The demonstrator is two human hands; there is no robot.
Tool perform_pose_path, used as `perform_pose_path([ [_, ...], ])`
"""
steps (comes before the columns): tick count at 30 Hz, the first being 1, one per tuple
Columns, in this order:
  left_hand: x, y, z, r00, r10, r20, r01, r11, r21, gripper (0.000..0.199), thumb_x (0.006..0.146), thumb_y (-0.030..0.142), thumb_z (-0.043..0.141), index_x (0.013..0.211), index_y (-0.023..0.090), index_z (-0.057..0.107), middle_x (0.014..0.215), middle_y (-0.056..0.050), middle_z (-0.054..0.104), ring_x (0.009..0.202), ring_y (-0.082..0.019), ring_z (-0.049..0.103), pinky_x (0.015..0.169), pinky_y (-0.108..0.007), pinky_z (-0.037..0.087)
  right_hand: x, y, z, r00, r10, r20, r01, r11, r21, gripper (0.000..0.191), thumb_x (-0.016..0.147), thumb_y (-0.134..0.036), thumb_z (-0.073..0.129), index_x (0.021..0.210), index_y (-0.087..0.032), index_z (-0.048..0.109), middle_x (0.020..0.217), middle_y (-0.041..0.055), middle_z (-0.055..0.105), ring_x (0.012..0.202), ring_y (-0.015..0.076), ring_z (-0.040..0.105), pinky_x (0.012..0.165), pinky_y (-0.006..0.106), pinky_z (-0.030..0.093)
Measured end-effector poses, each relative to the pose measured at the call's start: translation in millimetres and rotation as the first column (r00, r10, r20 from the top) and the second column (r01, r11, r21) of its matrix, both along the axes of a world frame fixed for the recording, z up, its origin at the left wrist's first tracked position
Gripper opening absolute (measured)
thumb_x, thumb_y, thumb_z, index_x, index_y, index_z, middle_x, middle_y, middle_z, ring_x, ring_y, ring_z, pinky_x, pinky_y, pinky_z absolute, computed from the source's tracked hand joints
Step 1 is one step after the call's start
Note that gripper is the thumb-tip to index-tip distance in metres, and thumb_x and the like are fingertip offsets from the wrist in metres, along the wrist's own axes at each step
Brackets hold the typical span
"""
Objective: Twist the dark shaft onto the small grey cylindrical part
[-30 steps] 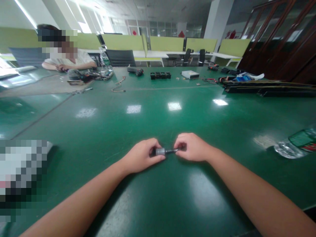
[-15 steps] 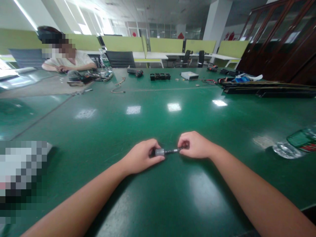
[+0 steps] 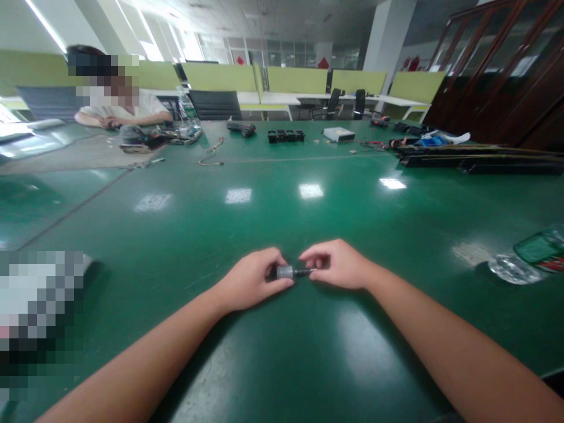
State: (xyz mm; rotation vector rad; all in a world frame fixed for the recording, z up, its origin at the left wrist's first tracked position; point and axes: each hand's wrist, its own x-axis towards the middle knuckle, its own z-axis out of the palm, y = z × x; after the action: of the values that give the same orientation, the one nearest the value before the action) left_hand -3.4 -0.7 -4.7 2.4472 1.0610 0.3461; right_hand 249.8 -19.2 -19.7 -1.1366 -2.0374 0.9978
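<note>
Head view: a glossy green tabletop [image 3: 282,217] spreads beneath both grips. Long, straight black bars [image 3: 480,158] lie well beyond the right grip, toward its outer side. A clear plastic bottle with a green and red label [image 3: 540,252] is well out to the right of that grip. The left grip [image 3: 251,279] is clamped, fingers above and thumb below, on a slim dark rod with a grey cylindrical section [image 3: 293,272]. The right grip [image 3: 341,264] curls about the rod's far end; whether it pinches, I cannot tell. Between both grips, the rod runs crosswise: thicker, smooth grey beside the left, narrower, near-black shaft toward the right.
</note>
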Motion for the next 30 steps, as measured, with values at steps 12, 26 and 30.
perform_pose_path([
  [12, 0.1, 1.0, -0.6, 1.000, -0.004, 0.014, 0.004, 1.000, -0.001, 0.028, 0.085, 0.047, 0.068, 0.091, 0.020, 0.063, 0.080, 0.001, 0.061, 0.069, -0.015, 0.055, 0.062, -0.025, 0.038, -4.0, 1.5, -5.9, 0.999, 0.017, 0.031, -0.019, 0.996, 0.083, 0.034, 0.069, -0.015, 0.077, 0.103, -0.017, 0.074, 0.091, 0.0037, 0.072, 0.075, 0.0144, 0.063, 0.071, 0.026, 0.050],
  [26, 0.3, 0.8, 0.7, 1.000, 0.009, 0.010, -0.009, 1.000, 0.000, 0.027, 0.085, 0.047, 0.068, 0.090, 0.020, 0.063, 0.077, 0.001, 0.061, 0.068, -0.015, 0.055, 0.061, -0.025, 0.036, -15.3, 4.9, -8.0, 0.998, 0.003, 0.056, -0.010, 0.993, 0.118, 0.027, 0.067, -0.013, 0.077, 0.093, -0.018, 0.074, 0.082, 0.0000, 0.068, 0.070, 0.0124, 0.059, 0.066, 0.024, 0.045],
  [30, 1.0, 0.7, 1.0, 1.000, 0.008, 0.010, -0.008, 1.000, 0.003, 0.027, 0.085, 0.046, 0.068, 0.089, 0.020, 0.063, 0.077, 0.001, 0.061, 0.068, -0.015, 0.054, 0.061, -0.025, 0.036, -17.2, 3.9, -5.9, 0.997, 0.028, 0.075, -0.039, 0.989, 0.144, 0.024, 0.069, -0.015, 0.076, 0.093, -0.019, 0.075, 0.082, -0.0003, 0.069, 0.070, 0.0122, 0.059, 0.066, 0.024, 0.044],
])
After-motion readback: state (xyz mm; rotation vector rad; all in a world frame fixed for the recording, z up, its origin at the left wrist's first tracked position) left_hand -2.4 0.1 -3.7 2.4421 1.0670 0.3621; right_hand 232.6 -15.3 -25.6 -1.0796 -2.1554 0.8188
